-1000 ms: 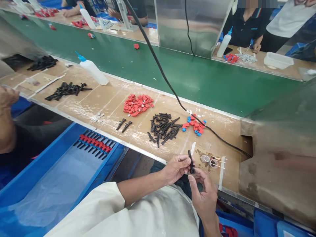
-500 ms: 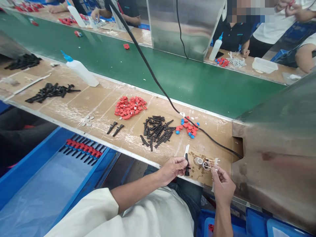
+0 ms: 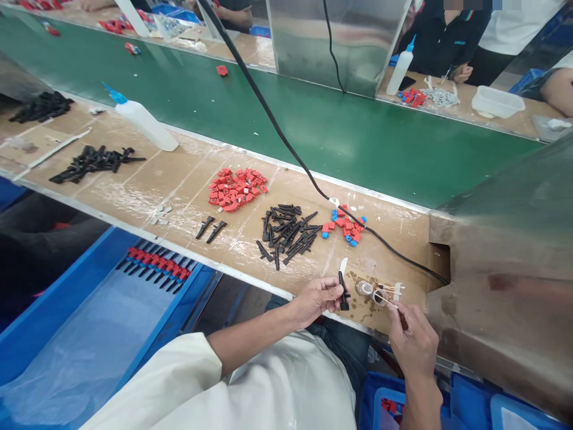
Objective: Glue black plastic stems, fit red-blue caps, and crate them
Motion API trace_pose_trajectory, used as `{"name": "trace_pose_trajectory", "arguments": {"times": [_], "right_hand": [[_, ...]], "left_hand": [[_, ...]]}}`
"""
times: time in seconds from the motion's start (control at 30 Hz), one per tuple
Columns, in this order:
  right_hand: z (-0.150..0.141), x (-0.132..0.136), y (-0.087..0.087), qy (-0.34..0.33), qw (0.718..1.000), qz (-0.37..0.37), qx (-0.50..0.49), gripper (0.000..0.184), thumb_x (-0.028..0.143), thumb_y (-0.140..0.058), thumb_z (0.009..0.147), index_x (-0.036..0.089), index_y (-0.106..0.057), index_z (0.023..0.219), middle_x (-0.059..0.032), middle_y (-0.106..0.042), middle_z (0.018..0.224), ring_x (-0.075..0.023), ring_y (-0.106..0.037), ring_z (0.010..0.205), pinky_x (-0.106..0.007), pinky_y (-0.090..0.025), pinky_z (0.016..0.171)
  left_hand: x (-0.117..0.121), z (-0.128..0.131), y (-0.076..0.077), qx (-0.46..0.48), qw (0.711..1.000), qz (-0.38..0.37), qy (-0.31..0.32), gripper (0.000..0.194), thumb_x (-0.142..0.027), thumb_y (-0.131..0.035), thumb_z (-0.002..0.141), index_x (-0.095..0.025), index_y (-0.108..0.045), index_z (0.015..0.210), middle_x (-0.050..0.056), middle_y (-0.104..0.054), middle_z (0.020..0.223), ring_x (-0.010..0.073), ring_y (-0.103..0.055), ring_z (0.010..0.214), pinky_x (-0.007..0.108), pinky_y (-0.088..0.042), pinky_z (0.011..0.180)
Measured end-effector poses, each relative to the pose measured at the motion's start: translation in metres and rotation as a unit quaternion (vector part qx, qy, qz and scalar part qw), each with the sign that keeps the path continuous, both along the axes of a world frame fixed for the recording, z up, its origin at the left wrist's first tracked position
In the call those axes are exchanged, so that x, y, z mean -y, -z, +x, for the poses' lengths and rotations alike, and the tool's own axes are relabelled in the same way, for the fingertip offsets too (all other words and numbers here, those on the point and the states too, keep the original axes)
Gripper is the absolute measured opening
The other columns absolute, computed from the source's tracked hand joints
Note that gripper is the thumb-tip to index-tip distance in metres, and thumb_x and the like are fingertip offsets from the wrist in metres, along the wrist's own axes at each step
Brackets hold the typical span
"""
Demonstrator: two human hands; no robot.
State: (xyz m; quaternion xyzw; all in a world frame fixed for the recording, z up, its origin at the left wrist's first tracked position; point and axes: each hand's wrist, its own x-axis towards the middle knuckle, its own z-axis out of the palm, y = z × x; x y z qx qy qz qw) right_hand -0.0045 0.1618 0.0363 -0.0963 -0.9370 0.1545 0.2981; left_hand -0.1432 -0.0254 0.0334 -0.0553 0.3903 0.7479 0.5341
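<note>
Black flared plastic rod (image 3: 343,292), pinched by my left hand (image 3: 316,300), stands near-upright by the workbench's (image 3: 233,252) front edge; my right hand (image 3: 414,335) pinches a thin stick (image 3: 390,303) at the small cup (image 3: 377,300); I'd dab lightly.

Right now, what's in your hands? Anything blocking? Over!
Left hand: black part, gripped. Right hand: thin stick, tip at small cup. Nothing seen blocking; black cable apart from both hands.
</note>
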Motion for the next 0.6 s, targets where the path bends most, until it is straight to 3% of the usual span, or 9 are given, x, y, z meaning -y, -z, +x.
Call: {"name": "trace_pose_trajectory", "arguments": {"times": [0.23, 0.5, 0.6], "right_hand": [[-0.0052, 0.0014, -0.0021, -0.008, 0.999, 0.013, -0.03, 0.008, 0.014, -0.064, 0.092, 0.018, -0.065, 0.098, -0.0012, -0.067, 0.077, -0.0122, -0.062, 0.063, -0.023, -0.048, 0.063], [-0.0032, -0.0006, 0.0011, 0.011, 0.988, 0.149, 0.034, 0.007, 0.013, -0.06, 0.093, 0.015, -0.066, 0.096, -0.0033, -0.068, 0.077, -0.0139, -0.063, 0.064, -0.025, -0.043, 0.06], [-0.0037, 0.0015, 0.0021, -0.001, 0.988, 0.146, 0.049, 0.012, 0.013, -0.057, 0.095, 0.016, -0.068, 0.099, -0.0034, -0.07, 0.078, -0.0137, -0.065, 0.065, -0.025, -0.043, 0.06]], "left_hand": [[0.0005, -0.0012, 0.0012, -0.012, 1.0, -0.002, 0.016, 0.053, -0.052, -0.091, 0.057, -0.011, -0.068, 0.081, 0.004, -0.066, 0.071, 0.0047, -0.049, 0.052, 0.019, -0.033, 0.052], [0.0009, -0.0021, 0.0034, -0.012, 1.0, -0.01, 0.018, 0.055, -0.053, -0.092, 0.056, -0.011, -0.069, 0.082, 0.004, -0.066, 0.073, 0.0043, -0.049, 0.053, 0.019, -0.034, 0.053], [0.0013, -0.0026, 0.0044, -0.008, 1.0, -0.008, 0.018, 0.055, -0.053, -0.092, 0.056, -0.01, -0.068, 0.082, 0.003, -0.066, 0.071, 0.0045, -0.049, 0.053, 0.019, -0.035, 0.053]]}}
